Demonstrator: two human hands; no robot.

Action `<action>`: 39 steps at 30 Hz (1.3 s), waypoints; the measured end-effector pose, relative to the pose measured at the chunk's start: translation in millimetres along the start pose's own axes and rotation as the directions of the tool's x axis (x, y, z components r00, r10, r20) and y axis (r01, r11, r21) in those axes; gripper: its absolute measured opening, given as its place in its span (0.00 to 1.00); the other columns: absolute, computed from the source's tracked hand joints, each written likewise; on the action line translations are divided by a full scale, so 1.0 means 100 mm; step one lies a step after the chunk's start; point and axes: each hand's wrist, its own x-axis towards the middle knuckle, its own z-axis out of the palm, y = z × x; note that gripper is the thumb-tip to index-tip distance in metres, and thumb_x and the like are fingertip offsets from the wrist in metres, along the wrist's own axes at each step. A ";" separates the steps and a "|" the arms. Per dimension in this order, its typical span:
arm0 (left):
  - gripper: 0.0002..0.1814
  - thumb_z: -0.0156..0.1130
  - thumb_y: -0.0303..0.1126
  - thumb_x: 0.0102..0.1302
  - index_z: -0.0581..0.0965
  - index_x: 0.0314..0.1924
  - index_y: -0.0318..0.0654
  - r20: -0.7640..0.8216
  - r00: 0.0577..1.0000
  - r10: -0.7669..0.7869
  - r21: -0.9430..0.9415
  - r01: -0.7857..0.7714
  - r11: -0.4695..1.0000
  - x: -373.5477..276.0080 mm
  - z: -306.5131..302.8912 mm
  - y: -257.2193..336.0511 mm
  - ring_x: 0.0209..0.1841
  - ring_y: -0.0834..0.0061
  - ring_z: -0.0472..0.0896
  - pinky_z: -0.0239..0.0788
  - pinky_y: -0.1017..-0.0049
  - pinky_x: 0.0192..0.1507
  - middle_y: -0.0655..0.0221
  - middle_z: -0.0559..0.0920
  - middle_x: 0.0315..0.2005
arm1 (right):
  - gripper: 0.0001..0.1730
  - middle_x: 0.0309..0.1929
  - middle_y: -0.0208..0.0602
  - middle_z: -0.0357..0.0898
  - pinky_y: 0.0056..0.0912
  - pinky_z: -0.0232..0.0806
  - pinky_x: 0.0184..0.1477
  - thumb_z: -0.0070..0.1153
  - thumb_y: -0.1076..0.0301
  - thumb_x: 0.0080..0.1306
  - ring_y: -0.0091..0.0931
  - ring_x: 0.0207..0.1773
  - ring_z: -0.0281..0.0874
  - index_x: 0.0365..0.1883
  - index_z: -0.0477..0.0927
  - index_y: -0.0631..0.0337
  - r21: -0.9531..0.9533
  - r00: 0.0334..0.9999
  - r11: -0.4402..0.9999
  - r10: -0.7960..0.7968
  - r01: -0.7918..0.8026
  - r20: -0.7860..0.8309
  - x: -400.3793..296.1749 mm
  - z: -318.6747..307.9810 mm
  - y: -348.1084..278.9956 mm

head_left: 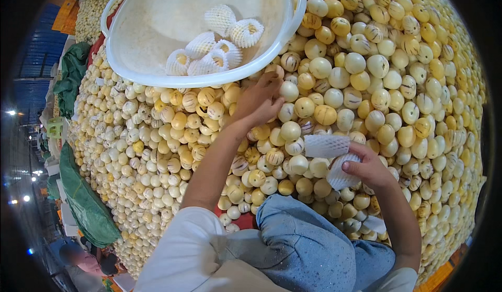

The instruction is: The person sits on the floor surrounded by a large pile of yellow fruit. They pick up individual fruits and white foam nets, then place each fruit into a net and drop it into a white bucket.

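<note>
Pepino melons [325, 114], pale yellow and some with purple streaks, lie heaped all around me. My left hand [259, 98] reaches onto the heap just below the basin's rim, its fingers bent around or against a fruit there; whether it grips one is hidden. My right hand [370, 166] holds white foam net sleeves near my knee. One sleeve [326, 146] sticks out flat to the left; a second foam sleeve [343, 172] bulges under my thumb, and I cannot tell if fruit is inside. A white plastic basin [186, 81] stands on the heap, with several foam-wrapped melons [208, 62] in it.
Green cloth sacking [84, 198] lies along the heap's left edge. Farther left are a light green plastic crate [55, 128] and white boxes [70, 219]. Another person in pink [92, 261] is at lower left. An orange crate [435, 278] edges the lower right.
</note>
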 end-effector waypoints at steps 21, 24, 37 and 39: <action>0.21 0.59 0.26 0.62 0.69 0.55 0.40 -0.335 0.865 -0.372 -0.249 0.300 0.921 -0.79 -0.41 -1.13 0.37 0.70 0.77 0.70 0.72 0.40 0.67 0.78 0.36 | 0.35 0.48 0.32 0.70 0.31 0.65 0.52 0.58 0.68 0.55 0.24 0.48 0.71 0.62 0.65 0.63 -0.201 0.993 0.974 -0.116 0.109 -0.025 0.05 0.06 -0.03; 0.21 0.55 0.40 0.69 0.69 0.57 0.39 -0.098 0.885 -0.456 -0.792 0.207 0.574 -0.92 -0.38 -0.74 0.29 0.82 0.76 0.67 0.82 0.26 0.69 0.78 0.34 | 0.28 0.48 0.36 0.70 0.33 0.67 0.49 0.59 0.69 0.51 0.26 0.47 0.74 0.53 0.71 0.63 -0.329 0.994 0.941 -0.099 0.081 -0.038 0.04 0.16 -0.17; 0.28 0.32 0.51 0.76 0.64 0.61 0.36 0.383 0.828 -0.410 -0.788 0.524 0.323 -0.99 0.07 0.77 0.40 0.81 0.74 0.68 0.81 0.43 0.66 0.75 0.42 | 0.28 0.45 0.41 0.75 0.36 0.68 0.48 0.65 0.58 0.56 0.33 0.47 0.75 0.51 0.71 0.59 -0.678 0.962 0.701 -0.272 0.221 0.032 0.41 0.62 -0.13; 0.29 0.32 0.52 0.75 0.64 0.63 0.37 0.407 0.836 -0.367 -0.781 0.527 0.335 -0.95 0.02 0.54 0.43 0.78 0.76 0.70 0.79 0.44 0.65 0.76 0.45 | 0.30 0.45 0.38 0.75 0.31 0.67 0.51 0.64 0.58 0.58 0.26 0.50 0.74 0.55 0.69 0.61 -0.313 0.977 0.926 -0.208 0.212 0.046 0.38 0.49 -0.02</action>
